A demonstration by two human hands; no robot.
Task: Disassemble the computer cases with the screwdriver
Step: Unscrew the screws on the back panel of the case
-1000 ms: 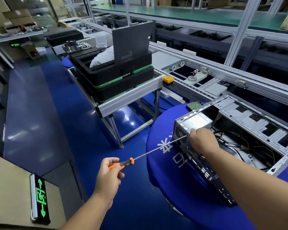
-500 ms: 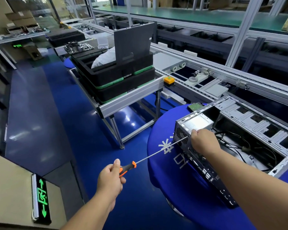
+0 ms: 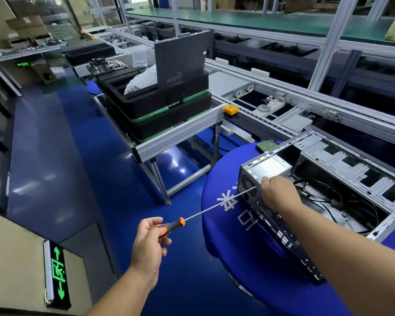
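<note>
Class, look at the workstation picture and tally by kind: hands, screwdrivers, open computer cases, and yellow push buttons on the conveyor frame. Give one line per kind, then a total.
Hands: 2, the left hand and the right hand
Screwdrivers: 1, the orange-handled screwdriver
Open computer cases: 1, the computer case on the blue cloth
Yellow push buttons: 1, the yellow button
Total: 5

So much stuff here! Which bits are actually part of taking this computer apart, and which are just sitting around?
In use:
- screwdriver, handle held by the left hand
- open computer case on the blue-covered table
- right hand at the shaft's tip, against the case's rear corner

Lying about:
- stacked black trays
- loose circuit board behind them
- hard drive beyond the case
- yellow button box
</note>
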